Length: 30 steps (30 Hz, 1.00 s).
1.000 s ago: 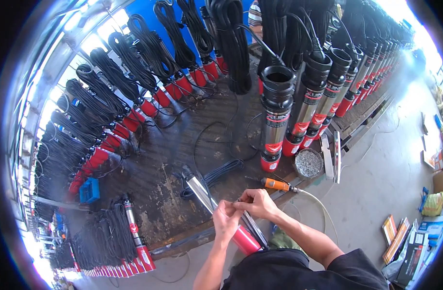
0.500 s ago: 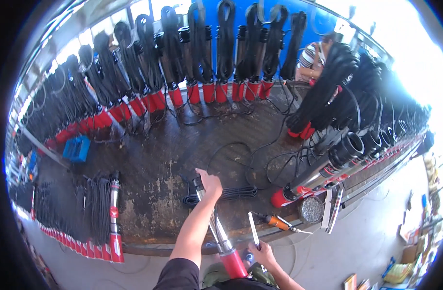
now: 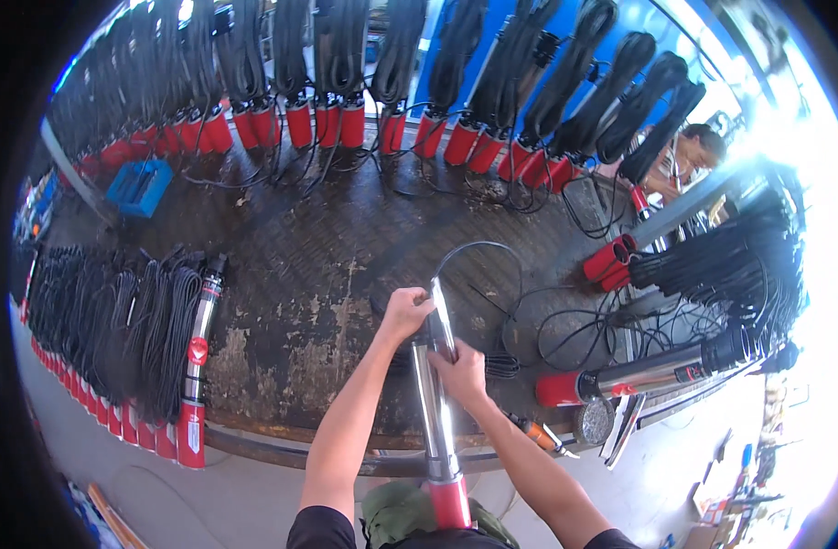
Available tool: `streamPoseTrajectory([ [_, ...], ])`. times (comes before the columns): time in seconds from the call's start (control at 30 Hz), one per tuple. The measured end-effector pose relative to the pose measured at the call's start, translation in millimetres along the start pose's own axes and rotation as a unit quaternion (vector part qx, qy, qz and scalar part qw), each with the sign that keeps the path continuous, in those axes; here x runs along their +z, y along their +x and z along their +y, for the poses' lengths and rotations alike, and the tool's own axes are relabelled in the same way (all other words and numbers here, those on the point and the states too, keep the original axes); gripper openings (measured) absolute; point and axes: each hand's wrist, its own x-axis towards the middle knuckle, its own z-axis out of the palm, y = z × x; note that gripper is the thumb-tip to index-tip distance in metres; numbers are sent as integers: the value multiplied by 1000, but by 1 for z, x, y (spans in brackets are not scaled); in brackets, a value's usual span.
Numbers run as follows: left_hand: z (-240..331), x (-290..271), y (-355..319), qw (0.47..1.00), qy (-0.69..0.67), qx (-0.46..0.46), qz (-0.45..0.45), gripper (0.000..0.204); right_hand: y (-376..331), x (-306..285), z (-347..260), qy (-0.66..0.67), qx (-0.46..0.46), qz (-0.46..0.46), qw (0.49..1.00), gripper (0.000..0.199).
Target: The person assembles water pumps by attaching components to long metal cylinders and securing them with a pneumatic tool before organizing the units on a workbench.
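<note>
A silver tube-shaped pump (image 3: 428,389) with a red base leans across the table's near edge, its base close to my body. A narrow silver metal strip (image 3: 443,316) stands along the pump's right side, its top end reaching above the pump. My left hand (image 3: 408,314) is closed at the strip's upper part, thumb and fingers against it. My right hand (image 3: 462,373) grips lower down, around the strip beside the pump. A thin black cable (image 3: 481,244) arches from the strip's top toward the right. A bundled black cable (image 3: 503,366) lies partly hidden behind my right hand.
Red-based pumps with black cable coils (image 3: 350,123) line the far edge; more stand at left (image 3: 190,430). A blue holder (image 3: 137,188) sits far left. At right lie another pump (image 3: 657,375), an orange-handled tool (image 3: 535,434) and a round tin of wire wool (image 3: 595,421). A person (image 3: 684,160) sits beyond.
My right hand has brought the metal strip up from below the table edge to the pump's side. My left hand has moved from the pump's top to the strip. The view has shifted.
</note>
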Motion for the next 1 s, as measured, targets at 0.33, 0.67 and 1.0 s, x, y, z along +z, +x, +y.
streamPoseTrajectory([
  [0.33,-5,-2,-15,965,-247,-13,86,33,0,0,-24,-83,19,-78,993,37],
  [0.67,1,8,-6,950,-278,-120,75,27,-109,-8,28,-68,57,-6,996,43],
  [1.0,2,12,-4,968,-183,-134,104,24,-104,8,21,-211,-54,16,976,51],
])
